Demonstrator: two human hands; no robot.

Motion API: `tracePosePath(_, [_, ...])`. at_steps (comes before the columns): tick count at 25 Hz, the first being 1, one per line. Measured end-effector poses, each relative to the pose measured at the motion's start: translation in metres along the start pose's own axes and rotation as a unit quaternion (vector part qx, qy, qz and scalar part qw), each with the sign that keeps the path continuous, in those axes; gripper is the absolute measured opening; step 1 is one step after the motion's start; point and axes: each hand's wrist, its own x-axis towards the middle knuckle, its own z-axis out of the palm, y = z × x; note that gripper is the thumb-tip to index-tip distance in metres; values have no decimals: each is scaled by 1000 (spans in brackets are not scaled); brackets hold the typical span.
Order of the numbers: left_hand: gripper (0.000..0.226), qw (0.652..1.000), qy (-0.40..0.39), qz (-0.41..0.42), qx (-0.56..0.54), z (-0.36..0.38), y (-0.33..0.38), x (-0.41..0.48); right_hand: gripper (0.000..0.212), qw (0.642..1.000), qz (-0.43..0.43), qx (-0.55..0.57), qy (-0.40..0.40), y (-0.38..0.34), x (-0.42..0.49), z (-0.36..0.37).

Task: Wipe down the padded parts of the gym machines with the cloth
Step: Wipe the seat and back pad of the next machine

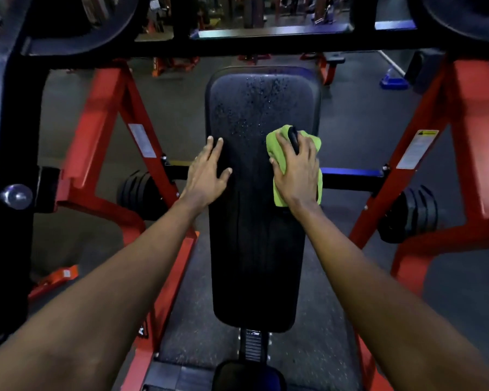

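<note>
A long black padded bench back (254,221) runs down the middle of the view, with fine droplets on its far half. My right hand (295,172) lies spread on a green cloth (277,193) and presses it against the pad's right edge, about midway along. A small dark object (293,139) shows between two of that hand's fingers; I cannot tell what it is. My left hand (206,170) rests flat on the pad's left edge, fingers straight, holding nothing.
Red frame legs (108,114) (446,131) flank the bench on both sides, under a black crossbar (266,42). Black weight plates (137,190) (410,213) hang low on each side. A second black pad (246,376) sits at the near edge. Dark rubber floor lies all round.
</note>
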Motion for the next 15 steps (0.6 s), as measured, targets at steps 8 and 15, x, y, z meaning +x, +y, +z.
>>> tracePosePath(8, [90,996,49,73,-16,17,-24,25,47,997,-19,-8,73,-9,36,8])
tracePosePath(15, [82,991,51,109,-62,31,-46,27,48,988,9,-72,138,-58,80,19])
